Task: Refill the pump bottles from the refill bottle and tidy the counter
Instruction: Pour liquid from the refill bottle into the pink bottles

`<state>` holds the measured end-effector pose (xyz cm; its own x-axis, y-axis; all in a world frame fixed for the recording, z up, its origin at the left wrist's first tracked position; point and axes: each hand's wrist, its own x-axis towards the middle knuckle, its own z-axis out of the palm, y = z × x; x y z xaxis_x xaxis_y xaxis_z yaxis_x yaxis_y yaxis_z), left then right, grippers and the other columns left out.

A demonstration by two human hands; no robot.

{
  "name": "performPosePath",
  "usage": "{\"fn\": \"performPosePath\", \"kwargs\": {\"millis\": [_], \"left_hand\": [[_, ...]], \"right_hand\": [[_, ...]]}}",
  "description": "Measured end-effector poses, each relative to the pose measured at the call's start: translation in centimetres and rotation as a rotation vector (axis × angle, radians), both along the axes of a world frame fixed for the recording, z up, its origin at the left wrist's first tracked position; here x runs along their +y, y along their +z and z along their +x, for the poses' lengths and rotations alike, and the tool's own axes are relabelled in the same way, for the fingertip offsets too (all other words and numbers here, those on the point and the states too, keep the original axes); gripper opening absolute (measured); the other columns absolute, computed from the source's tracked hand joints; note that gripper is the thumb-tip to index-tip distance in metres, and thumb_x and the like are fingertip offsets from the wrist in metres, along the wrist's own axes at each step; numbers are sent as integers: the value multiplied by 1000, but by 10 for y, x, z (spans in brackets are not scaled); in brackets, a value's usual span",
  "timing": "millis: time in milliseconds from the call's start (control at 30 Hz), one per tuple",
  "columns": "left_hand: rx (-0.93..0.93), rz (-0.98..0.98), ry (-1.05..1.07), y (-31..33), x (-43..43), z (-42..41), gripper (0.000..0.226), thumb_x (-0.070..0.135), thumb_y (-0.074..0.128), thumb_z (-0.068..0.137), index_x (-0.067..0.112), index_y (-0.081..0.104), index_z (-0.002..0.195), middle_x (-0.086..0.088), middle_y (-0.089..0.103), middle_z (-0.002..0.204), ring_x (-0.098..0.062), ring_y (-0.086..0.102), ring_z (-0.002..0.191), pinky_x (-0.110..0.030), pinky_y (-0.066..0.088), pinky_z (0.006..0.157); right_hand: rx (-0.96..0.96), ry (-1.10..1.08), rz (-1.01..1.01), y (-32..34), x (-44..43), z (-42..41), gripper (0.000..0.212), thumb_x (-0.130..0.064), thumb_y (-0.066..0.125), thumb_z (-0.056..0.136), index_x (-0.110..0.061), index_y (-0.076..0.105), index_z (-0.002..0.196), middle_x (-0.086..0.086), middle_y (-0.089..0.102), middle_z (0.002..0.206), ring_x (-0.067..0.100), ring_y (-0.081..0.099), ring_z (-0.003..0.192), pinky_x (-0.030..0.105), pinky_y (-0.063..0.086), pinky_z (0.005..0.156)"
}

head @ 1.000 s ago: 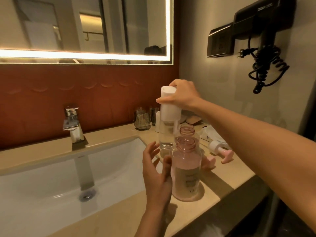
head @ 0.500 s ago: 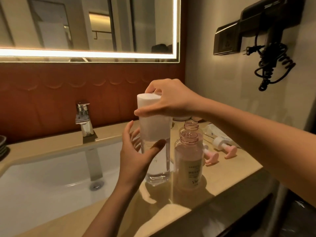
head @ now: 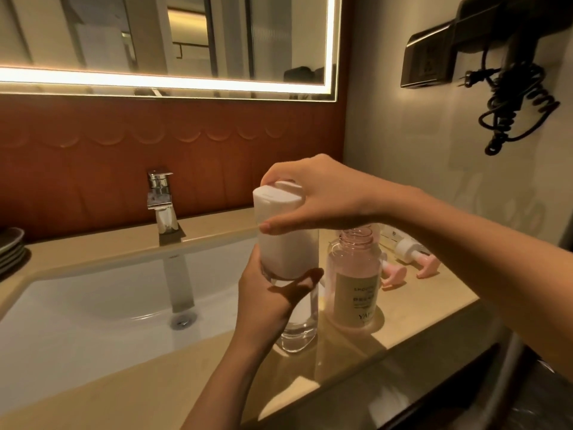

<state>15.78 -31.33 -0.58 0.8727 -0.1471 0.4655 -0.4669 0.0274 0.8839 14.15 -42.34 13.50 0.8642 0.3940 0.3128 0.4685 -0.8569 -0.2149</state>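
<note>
A clear refill bottle [head: 299, 324] with a tall white cap [head: 283, 231] stands upright on the beige counter [head: 412, 308], with a little clear liquid at its bottom. My left hand [head: 266, 302] wraps around its body. My right hand [head: 313, 197] grips the white cap from above. Right beside it stands an uncapped pink pump bottle [head: 353, 280] with a cream label. Two pink pump heads [head: 393, 271] [head: 428, 265] lie on the counter behind it.
A white sink basin [head: 102, 308] with a chrome tap [head: 161, 200] fills the left. Stacked dark plates [head: 11, 246] sit at the far left. A hair dryer with a coiled cord [head: 511, 97] hangs on the right wall. A lit mirror [head: 167, 41] is above.
The refill bottle came from the back of the counter to the front, beside the pink bottle. My left hand closed around its body while my right hand kept hold of the cap.
</note>
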Motion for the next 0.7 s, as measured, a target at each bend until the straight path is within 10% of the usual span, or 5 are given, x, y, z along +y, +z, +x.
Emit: {"fn": "performPosePath", "kwargs": {"millis": [200, 333, 533, 700], "left_hand": [[-56, 6, 90, -6, -8, 0, 55, 51, 71, 54, 45, 40, 99, 25, 51, 97, 20, 51, 87, -4, 45, 63], [-13, -29, 70, -9, -6, 3, 60, 52, 72, 50, 44, 42, 101, 20, 55, 101, 4, 57, 91, -12, 51, 65], [42, -89, -24, -3, -5, 6, 61, 40, 75, 46, 41, 44, 98, 18, 56, 96, 5, 58, 88, -12, 50, 60], [41, -108, -125, -2, 0, 8, 60, 32, 76, 48, 36, 49, 101, 12, 61, 97, 9, 60, 86, -12, 50, 62]], "right_hand": [[-252, -274, -502, 17, 26, -13, 70, -75, 28, 83, -14, 62, 86, -2, 58, 75, 11, 53, 65, 22, 33, 49], [-447, -304, -672, 4, 45, -5, 61, -60, 27, 95, -13, 42, 59, -2, 42, 57, 12, 41, 51, 24, 31, 47], [-450, -254, -597, -1, 32, 3, 54, -55, 28, 97, -16, 47, 65, -5, 40, 56, 9, 34, 48, 22, 25, 45], [-190, -58, -298, 5, 15, 3, 42, -56, 47, 89, -26, 62, 114, -19, 50, 76, -1, 49, 67, 10, 34, 55]]}}
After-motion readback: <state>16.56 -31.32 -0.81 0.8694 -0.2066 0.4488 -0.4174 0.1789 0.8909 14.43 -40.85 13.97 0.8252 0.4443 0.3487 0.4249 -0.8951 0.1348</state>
